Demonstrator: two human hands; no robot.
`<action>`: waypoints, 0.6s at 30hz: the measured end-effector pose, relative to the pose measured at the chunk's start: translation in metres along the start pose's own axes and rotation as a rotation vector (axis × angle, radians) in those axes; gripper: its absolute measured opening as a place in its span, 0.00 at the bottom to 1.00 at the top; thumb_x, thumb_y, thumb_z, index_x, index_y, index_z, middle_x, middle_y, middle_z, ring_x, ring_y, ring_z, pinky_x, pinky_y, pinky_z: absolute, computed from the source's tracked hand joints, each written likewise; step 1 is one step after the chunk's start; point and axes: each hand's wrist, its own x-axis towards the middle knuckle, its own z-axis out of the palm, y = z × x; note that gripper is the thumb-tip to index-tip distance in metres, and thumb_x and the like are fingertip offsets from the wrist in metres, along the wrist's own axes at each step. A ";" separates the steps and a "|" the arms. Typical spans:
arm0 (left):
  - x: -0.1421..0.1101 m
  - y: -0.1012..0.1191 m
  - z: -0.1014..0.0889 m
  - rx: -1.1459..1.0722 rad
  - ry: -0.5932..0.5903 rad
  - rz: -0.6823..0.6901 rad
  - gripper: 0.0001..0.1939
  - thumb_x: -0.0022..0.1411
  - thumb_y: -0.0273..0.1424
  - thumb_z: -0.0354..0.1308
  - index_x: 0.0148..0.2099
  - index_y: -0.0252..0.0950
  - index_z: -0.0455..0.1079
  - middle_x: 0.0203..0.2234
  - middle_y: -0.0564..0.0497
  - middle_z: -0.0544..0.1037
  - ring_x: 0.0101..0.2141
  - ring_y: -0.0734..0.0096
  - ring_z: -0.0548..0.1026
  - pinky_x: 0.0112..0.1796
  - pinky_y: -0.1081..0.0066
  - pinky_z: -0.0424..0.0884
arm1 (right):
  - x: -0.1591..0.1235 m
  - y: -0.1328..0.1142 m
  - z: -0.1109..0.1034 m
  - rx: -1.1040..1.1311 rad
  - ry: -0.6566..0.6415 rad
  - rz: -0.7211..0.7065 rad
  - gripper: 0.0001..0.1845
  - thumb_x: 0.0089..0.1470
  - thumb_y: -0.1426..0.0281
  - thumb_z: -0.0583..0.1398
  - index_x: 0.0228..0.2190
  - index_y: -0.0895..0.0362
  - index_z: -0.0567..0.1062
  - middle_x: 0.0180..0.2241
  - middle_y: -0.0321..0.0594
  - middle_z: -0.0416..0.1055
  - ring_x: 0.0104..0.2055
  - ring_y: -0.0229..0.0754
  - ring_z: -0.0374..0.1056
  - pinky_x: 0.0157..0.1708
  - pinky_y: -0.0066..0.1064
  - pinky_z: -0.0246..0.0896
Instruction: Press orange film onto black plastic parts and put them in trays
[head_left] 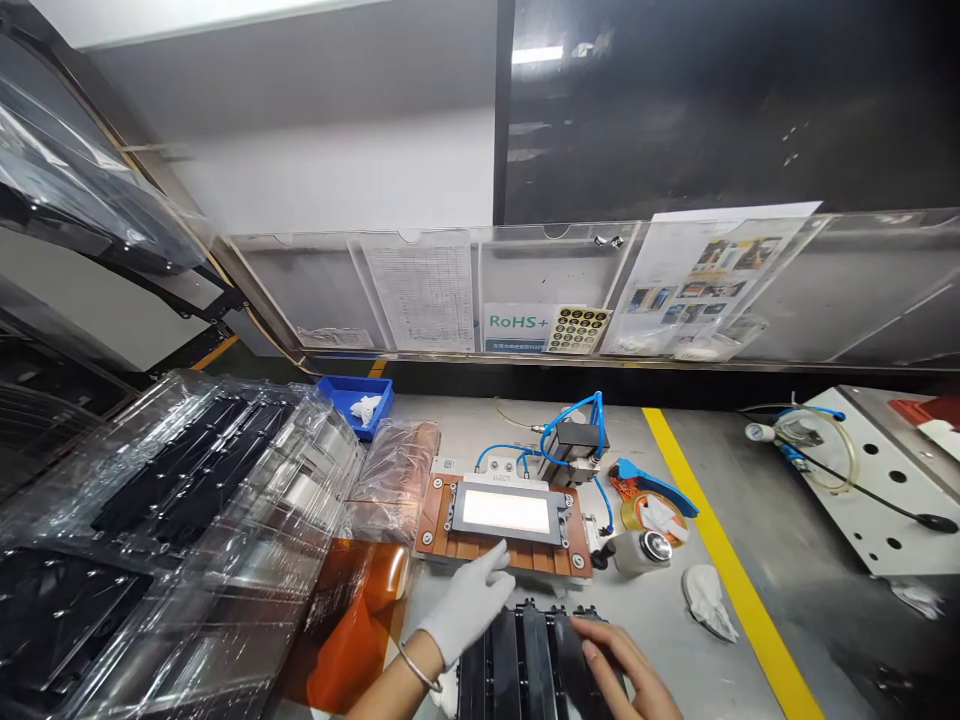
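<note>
My left hand (469, 605), in a white glove, is stretched out just in front of a copper-brown fixture (442, 550). Its fingers are extended and I see nothing held in them. On the fixture lies a dark rectangular frame part (465, 532) with a bright white panel (506, 510) inside it. My bare right hand (634, 675) has its thumb and fingers around the edge of a dark, flat plastic part (574, 660). That part is at the right of several black strip-like parts (534, 660) below the fixture. The lower picture edge cuts off part of the hand.
Clear plastic trays (300, 490) with black parts are stacked at left, beside orange film (352, 640). A blue bin (382, 405) stands behind. Right of the fixture are a pump bottle (643, 552), a tape roll (679, 530) and a crumpled white cloth (709, 602).
</note>
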 end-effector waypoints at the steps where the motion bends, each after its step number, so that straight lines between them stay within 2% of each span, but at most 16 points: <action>1: 0.003 0.004 -0.002 0.115 0.007 0.066 0.25 0.56 0.31 0.59 0.56 0.35 0.72 0.54 0.35 0.75 0.58 0.44 0.69 0.63 0.43 0.54 | 0.010 0.000 -0.011 -0.062 0.022 -0.042 0.21 0.59 0.53 0.54 0.45 0.49 0.79 0.49 0.44 0.76 0.55 0.50 0.70 0.55 0.35 0.66; 4: 0.015 0.018 -0.003 0.350 0.014 0.268 0.23 0.59 0.32 0.56 0.57 0.40 0.72 0.57 0.41 0.73 0.62 0.44 0.62 0.65 0.43 0.42 | 0.043 0.005 -0.037 -0.260 0.102 -0.086 0.24 0.61 0.54 0.50 0.50 0.50 0.75 0.54 0.48 0.70 0.52 0.48 0.72 0.48 0.37 0.72; 6: 0.025 0.021 0.000 0.485 -0.010 0.367 0.30 0.56 0.33 0.59 0.62 0.40 0.67 0.63 0.43 0.66 0.66 0.44 0.53 0.66 0.45 0.35 | 0.062 0.009 -0.046 -0.384 0.147 -0.094 0.25 0.60 0.55 0.49 0.51 0.53 0.73 0.56 0.51 0.67 0.46 0.47 0.75 0.46 0.40 0.73; 8: 0.034 0.018 0.002 0.684 -0.027 0.434 0.38 0.53 0.35 0.63 0.66 0.37 0.60 0.67 0.42 0.59 0.69 0.43 0.46 0.66 0.45 0.33 | 0.077 0.011 -0.051 -0.450 0.160 -0.103 0.26 0.59 0.56 0.49 0.51 0.55 0.72 0.57 0.53 0.66 0.40 0.46 0.75 0.48 0.43 0.71; 11: 0.041 0.008 0.004 0.962 -0.019 0.485 0.44 0.55 0.41 0.62 0.70 0.35 0.52 0.69 0.40 0.53 0.69 0.43 0.44 0.66 0.43 0.40 | 0.088 0.007 -0.054 -0.477 0.135 -0.111 0.25 0.58 0.57 0.49 0.50 0.54 0.73 0.56 0.50 0.69 0.41 0.48 0.75 0.52 0.46 0.66; 14: 0.044 0.004 0.002 1.048 -0.019 0.507 0.44 0.58 0.45 0.60 0.70 0.34 0.50 0.69 0.38 0.52 0.69 0.44 0.46 0.65 0.42 0.45 | 0.089 -0.002 -0.059 -0.512 0.104 -0.078 0.21 0.56 0.56 0.50 0.41 0.52 0.78 0.47 0.47 0.76 0.42 0.55 0.74 0.47 0.49 0.67; 16: 0.042 0.005 -0.005 1.079 0.011 0.506 0.43 0.59 0.46 0.57 0.70 0.33 0.49 0.69 0.37 0.52 0.69 0.44 0.46 0.65 0.41 0.43 | 0.086 -0.007 -0.062 -0.521 0.098 -0.042 0.20 0.56 0.55 0.51 0.32 0.51 0.79 0.41 0.46 0.77 0.40 0.58 0.75 0.42 0.50 0.68; 18: 0.039 0.006 -0.018 1.058 0.117 0.459 0.40 0.61 0.43 0.55 0.70 0.32 0.50 0.69 0.37 0.51 0.69 0.45 0.44 0.66 0.41 0.38 | 0.082 -0.009 -0.062 -0.495 0.106 -0.025 0.20 0.55 0.55 0.51 0.32 0.50 0.79 0.43 0.47 0.77 0.40 0.58 0.74 0.41 0.50 0.68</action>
